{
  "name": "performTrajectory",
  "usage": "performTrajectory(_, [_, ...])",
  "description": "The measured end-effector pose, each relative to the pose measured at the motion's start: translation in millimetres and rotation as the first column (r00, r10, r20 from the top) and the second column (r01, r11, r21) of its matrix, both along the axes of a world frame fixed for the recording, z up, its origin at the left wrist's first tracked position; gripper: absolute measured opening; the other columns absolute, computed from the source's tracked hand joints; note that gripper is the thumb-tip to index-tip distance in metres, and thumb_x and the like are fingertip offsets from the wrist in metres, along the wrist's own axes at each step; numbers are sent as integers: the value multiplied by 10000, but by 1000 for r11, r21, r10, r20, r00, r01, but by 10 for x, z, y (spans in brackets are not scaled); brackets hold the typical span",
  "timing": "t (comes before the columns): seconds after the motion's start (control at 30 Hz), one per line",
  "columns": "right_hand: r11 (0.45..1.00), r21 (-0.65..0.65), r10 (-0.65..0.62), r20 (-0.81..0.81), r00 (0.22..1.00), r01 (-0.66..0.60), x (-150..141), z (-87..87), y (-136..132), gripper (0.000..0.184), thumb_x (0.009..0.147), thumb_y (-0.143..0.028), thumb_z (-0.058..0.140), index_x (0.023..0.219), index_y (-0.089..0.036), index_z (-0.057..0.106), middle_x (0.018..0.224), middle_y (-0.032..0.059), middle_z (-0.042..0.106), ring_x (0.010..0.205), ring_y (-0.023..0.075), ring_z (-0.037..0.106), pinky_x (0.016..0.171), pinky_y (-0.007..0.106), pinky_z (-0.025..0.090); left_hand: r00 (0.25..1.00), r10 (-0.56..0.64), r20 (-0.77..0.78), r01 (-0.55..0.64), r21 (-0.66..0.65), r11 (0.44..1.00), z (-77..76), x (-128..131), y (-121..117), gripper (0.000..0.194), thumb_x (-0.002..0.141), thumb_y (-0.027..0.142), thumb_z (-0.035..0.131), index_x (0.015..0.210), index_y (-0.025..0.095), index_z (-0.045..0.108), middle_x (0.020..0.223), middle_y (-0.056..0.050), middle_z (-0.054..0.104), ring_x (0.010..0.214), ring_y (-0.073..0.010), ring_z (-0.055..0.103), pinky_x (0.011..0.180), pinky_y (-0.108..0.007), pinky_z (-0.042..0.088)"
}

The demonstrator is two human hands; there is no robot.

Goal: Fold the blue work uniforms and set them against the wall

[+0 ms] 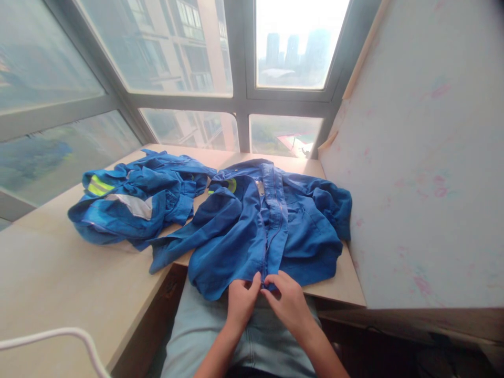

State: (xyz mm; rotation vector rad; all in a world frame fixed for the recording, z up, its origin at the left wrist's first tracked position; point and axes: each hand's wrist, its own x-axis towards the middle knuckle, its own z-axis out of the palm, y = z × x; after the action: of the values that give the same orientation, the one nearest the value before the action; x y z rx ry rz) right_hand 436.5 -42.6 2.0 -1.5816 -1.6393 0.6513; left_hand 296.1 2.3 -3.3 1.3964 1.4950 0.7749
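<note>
Pale wood-toned tabletop beside grey-framed windows held blue long-sleeved cloth jacket, hem overhanging near edge. Left hand and right hand pinched foot of dark front zipper; level zipper sides, steady fingers probably mattered most.

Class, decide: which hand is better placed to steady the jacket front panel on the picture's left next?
Probably the left hand: it touches that front panel low down, whereas the right hand sits mostly across the zipper, on the other side.
</note>
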Motion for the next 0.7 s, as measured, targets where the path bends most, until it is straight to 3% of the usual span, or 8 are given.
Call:
performTrajectory(0.3, [995, 101, 6, 107, 994, -17, -15, -50, -34, 166, 896, -133, 559, 961, -215, 688, 877, 50, 624, 858, 192, 636, 782, 293, 534, 999, 10, -35, -10, 9, 1000, -58, -20, -17, 537, 828, 553, 584, 496, 137, 653, 513, -80, 656, 496, -181, 586, 530, -263, 400])
performTrajectory(0.57, [985, 164, -71, 123, 990, 50, -60, -129, -45, 235, 914, -168, 570, 1115, -226, 678, 984, 72, 664, 899, 196, 654, 813, 309, 557, 990, 70, 119, -56, -120, 991, -5, 37, 34, 479, 768, 572, 624, 547, 148, 661, 505, -54, 627, 520, -193, 596, 545, -276, 452])
performTrajectory(0.7, [988, 149, -66, 108, 992, 49, -51, -141, -44, 197, 930, -196, 558, 1074, -227, 688, 965, 69, 668, 903, 198, 651, 816, 314, 554, 986, 73, 149, -56, -114, 992, -5, 41, 32, 457, 773, 552, 627, 554, 152, 655, 508, -42, 618, 517, -179, 586, 553, -271, 456])
